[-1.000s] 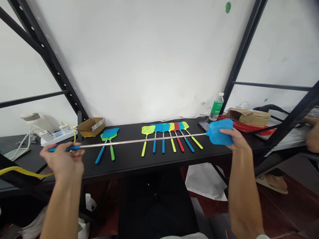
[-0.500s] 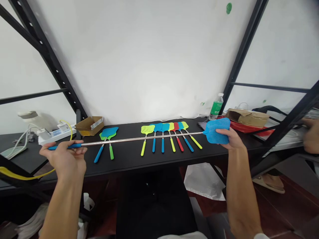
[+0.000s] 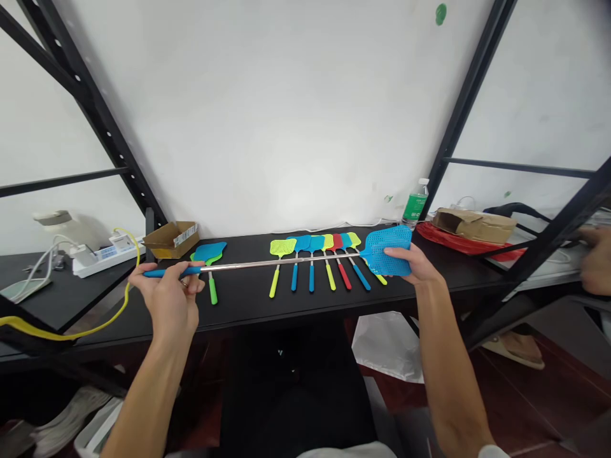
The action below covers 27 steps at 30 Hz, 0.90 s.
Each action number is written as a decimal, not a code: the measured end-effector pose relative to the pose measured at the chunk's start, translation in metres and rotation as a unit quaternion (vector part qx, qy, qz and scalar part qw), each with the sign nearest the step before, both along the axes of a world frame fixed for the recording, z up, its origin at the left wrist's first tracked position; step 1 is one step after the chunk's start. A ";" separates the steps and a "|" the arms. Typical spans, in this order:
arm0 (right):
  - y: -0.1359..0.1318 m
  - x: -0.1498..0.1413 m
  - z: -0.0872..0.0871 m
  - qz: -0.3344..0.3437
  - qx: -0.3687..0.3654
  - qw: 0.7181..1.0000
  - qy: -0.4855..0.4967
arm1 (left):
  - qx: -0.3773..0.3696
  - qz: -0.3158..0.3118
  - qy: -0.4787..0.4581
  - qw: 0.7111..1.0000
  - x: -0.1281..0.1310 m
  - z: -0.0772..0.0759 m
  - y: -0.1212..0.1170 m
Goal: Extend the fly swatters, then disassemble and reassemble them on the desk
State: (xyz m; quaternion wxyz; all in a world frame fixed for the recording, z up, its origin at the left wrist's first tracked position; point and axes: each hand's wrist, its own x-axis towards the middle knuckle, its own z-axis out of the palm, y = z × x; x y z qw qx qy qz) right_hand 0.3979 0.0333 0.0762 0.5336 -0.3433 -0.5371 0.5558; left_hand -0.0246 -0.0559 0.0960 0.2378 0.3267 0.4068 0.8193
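Observation:
A blue fly swatter [image 3: 286, 261] with a metal telescopic shaft stretches level between my hands above the desk. My left hand [image 3: 169, 296] is closed around its blue handle. Its perforated blue head is pinched by my right hand [image 3: 420, 264], thumb across the mesh. Behind the shaft, several shorter swatters lie side by side, with a yellow swatter [image 3: 274, 280] at the left end and a red swatter [image 3: 344, 273] among them. Near my left hand lie a green-handled swatter [image 3: 212, 289] and a blue-headed swatter [image 3: 210, 250], the latter's handle hidden by my hand.
On the black desk [image 3: 248, 302], an open cardboard box [image 3: 169, 240] and a white power strip [image 3: 107, 257] stand left. A green-labelled bottle [image 3: 415, 205] and a crumpled cardboard package [image 3: 475, 224] are right. Another person's hand [image 3: 596, 257] shows at the far right edge.
My hands have come closer together and the swatter's metal shaft is shorter. My left hand has moved right, my right hand left. The swatters on the desk lie as before.

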 end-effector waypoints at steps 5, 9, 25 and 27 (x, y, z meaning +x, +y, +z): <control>-0.007 0.011 0.004 0.001 0.009 1.000 -0.010 | 0.002 -0.034 0.044 0.998 -0.025 0.008 -0.003; -0.006 0.023 0.001 -0.020 0.022 1.000 -0.003 | -0.064 -0.041 0.109 0.991 -0.042 0.012 -0.007; 0.003 0.032 -0.007 -0.073 0.000 0.997 -0.006 | -0.287 -0.170 0.307 0.892 -0.087 0.001 -0.030; 0.003 0.032 -0.007 -0.080 0.000 0.997 -0.004 | -0.279 -0.164 0.317 0.892 -0.083 0.003 -0.029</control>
